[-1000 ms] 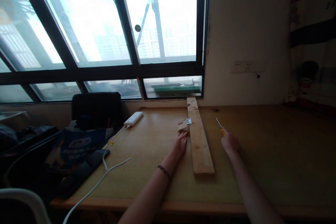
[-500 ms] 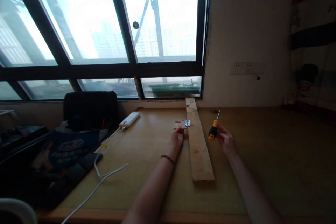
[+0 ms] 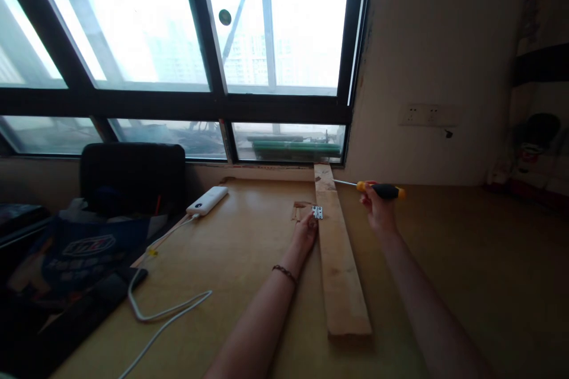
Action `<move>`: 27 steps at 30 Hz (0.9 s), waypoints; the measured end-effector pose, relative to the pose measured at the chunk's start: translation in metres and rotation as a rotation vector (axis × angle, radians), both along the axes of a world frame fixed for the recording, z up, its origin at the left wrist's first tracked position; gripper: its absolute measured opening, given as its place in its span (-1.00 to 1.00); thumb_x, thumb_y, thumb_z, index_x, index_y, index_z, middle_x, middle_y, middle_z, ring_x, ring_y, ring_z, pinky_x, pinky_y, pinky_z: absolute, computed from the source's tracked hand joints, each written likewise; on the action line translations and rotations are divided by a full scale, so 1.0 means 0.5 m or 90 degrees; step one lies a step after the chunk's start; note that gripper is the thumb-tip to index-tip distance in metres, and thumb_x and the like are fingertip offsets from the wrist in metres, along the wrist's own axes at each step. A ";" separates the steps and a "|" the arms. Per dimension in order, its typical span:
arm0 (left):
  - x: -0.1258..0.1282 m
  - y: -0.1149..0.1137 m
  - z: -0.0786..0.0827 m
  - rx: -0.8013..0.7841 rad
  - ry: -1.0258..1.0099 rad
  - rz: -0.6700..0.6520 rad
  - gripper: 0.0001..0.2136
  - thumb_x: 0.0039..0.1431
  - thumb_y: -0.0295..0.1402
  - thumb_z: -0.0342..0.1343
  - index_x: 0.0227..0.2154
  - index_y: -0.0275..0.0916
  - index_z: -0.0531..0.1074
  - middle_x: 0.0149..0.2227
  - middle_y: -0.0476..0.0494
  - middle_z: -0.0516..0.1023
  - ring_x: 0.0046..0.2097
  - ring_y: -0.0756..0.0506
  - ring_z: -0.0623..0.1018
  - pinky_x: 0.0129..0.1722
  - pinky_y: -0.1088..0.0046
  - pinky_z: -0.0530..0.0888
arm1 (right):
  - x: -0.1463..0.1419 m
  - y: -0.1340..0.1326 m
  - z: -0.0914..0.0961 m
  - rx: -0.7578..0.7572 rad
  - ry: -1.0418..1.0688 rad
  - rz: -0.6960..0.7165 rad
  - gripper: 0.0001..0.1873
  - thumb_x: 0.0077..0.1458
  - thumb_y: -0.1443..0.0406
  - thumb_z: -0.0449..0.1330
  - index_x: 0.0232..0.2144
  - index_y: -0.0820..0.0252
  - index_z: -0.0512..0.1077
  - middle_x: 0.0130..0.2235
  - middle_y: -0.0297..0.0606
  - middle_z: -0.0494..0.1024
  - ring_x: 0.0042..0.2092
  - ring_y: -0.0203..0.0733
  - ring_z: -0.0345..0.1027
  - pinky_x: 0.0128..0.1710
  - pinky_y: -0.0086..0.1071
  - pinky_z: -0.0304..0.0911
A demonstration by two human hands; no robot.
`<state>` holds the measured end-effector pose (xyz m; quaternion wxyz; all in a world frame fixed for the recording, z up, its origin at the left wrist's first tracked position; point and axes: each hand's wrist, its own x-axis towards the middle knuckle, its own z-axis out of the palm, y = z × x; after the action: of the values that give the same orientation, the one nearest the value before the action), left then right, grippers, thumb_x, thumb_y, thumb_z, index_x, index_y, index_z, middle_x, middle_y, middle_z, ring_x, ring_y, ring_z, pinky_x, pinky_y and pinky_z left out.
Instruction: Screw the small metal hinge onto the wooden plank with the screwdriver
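- Your left hand [image 3: 306, 234], at the centre of the frame, has its fingers bent against the small wood piece [image 3: 302, 207] and the metal hinge [image 3: 317, 212]; I cannot tell if they pinch or only press.
- The hinge lies at the left edge of the long board [image 3: 341, 272], reaching from the small piece onto the board, which runs from the upper middle to the lower middle of the frame.
- Your right hand [image 3: 380, 213], right of centre, is closed around the screwdriver [image 3: 386, 190]; its shaft points left, and its tip is near the far part of the board, apart from the hinge.
- The step in hand seems to be steadying the hinge while you handle the tool; I cannot see whether any screw is in its holes.
- For the tip to meet the hinge, I judge, the screwdriver must turn downward and come nearer, with the left fingers kept out of its path.
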<state>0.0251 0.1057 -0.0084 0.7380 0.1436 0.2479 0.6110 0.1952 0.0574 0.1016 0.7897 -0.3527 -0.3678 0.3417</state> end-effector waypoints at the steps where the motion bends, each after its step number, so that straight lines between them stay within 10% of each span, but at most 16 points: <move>1: 0.001 0.002 -0.001 -0.002 0.001 -0.003 -0.93 0.01 -0.57 0.06 -0.42 -0.37 0.41 -0.42 -0.14 0.54 -0.38 0.00 0.53 -0.27 0.51 0.47 | -0.012 0.016 0.010 -0.003 -0.035 -0.048 -0.69 -0.23 0.17 0.29 -0.42 0.24 0.40 -0.61 -0.44 0.37 -0.64 -0.44 0.16 -0.65 -0.54 0.12; 8: 0.003 0.001 -0.002 -0.012 -0.004 -0.015 -0.94 0.00 -0.54 0.07 -0.43 -0.36 0.42 -0.42 -0.16 0.54 -0.33 -0.05 0.54 -0.16 0.40 0.46 | -0.067 0.064 0.013 -0.102 -0.267 -0.126 -0.66 -0.18 0.10 0.22 -0.71 0.25 0.33 -0.79 -0.42 0.25 -0.74 -0.37 0.14 -0.75 -0.50 0.01; 27: 0.001 -0.003 0.003 -0.014 0.027 -0.069 -0.90 0.01 -0.49 0.07 -0.37 -0.34 0.42 -0.33 -0.19 0.55 -0.21 -0.12 0.53 -0.10 0.34 0.43 | -0.074 0.073 -0.009 -0.130 -0.296 -0.088 -0.67 -0.16 0.10 0.20 -0.65 0.29 0.39 -0.78 -0.43 0.25 -0.73 -0.39 0.11 -0.74 -0.51 0.01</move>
<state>0.0254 0.1041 -0.0069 0.7664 0.1615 0.2622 0.5638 0.1583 0.0938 0.0971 0.6658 -0.5238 -0.4780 0.2321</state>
